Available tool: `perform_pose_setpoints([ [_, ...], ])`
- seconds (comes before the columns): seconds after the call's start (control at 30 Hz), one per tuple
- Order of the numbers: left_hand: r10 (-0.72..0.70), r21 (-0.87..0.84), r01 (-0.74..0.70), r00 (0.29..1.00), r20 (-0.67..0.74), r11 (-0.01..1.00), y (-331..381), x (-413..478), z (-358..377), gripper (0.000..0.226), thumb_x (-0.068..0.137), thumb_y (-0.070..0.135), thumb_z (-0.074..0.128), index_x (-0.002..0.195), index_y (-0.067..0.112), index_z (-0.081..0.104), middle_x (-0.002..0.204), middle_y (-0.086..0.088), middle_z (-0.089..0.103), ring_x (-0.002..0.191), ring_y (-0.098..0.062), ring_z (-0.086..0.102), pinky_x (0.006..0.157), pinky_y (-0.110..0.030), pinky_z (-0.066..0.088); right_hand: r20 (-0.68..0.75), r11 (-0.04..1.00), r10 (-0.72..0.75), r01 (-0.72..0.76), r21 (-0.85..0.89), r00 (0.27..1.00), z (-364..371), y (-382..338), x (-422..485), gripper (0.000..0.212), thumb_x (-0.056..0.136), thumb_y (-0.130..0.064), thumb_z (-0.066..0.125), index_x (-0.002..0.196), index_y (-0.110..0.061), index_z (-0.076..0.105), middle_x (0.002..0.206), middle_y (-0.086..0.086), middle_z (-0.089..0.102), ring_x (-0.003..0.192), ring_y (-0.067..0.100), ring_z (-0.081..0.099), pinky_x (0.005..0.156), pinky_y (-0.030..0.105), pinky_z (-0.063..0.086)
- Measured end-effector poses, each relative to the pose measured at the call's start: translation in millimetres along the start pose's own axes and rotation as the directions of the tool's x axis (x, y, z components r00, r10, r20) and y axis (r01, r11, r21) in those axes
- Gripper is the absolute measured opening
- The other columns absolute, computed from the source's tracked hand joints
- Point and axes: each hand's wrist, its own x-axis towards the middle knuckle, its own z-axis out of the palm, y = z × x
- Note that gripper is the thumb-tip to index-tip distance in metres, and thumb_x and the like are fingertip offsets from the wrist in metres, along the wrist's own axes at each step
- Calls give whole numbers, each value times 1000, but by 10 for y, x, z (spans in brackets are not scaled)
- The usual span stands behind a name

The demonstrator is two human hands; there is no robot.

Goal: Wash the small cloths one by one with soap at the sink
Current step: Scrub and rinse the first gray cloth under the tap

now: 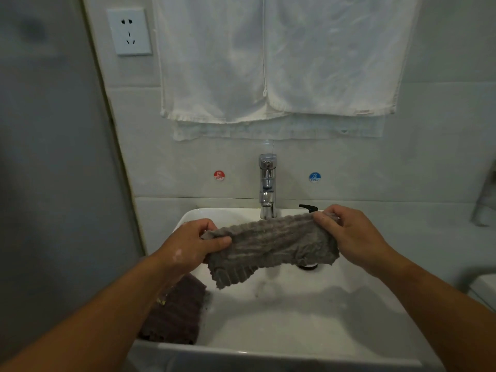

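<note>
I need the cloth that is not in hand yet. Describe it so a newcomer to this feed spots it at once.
Start at the white sink below the chrome tap. At the basin's left side, partly under the left forearm, lies the dark brown cloth. Unlike the paler grey cloth stretched between the left hand and right hand, it is darker and no hand holds it.

One head-worn wide-angle view only. The sink (308, 318) is seen from above and close, tilted forward-down; the tiled wall (188, 162) with the faucet (267, 183) is faced straight on. Edges are bent by the lens.
</note>
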Motion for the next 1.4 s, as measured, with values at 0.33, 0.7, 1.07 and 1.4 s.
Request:
perform_pose_setpoints([
  [0.33, 56, -44, -56, 998, -3, 997, -67, 7, -65, 12, 80, 19, 85, 90, 23, 80, 86, 0, 77, 85, -23, 74, 84, -44, 63, 164, 952, 62, -108, 287, 984, -101, 133, 47, 9, 86, -11, 77, 94, -15, 79, 88, 8, 77, 83, 23, 73, 75, 38, 56],
  [0.7, -17, -89, 31, 988, 154, 996, -28, -73, -7, 13, 86, 14, 79, 94, 5, 76, 91, -17, 75, 94, -34, 72, 87, -47, 61, 263, 904, 129, -222, 365, 956, -103, 131, 18, 9, 95, -13, 66, 89, -12, 73, 82, 9, 69, 81, 24, 63, 76, 40, 51],
  [1.07, 50, -108, -37, 991, 127, 993, 4, -101, -28, 26, 94, 34, 67, 93, 10, 77, 87, -11, 78, 83, -31, 76, 78, -49, 63, 139, 959, 75, -110, 262, 987, -97, 40, -4, 21, 94, -29, 68, 88, -11, 77, 75, 5, 74, 69, 17, 71, 57, 22, 52],
  [1.4, -28, -205, 52, 993, 117, 977, -82, -62, -55, 22, 77, 2, 82, 98, 9, 77, 95, -12, 77, 97, -31, 73, 89, -44, 61, 332, 829, 169, -316, 462, 928, -166, 74, 9, 22, 79, 11, 70, 100, 6, 71, 80, 14, 70, 69, 20, 67, 54, 26, 53],
])
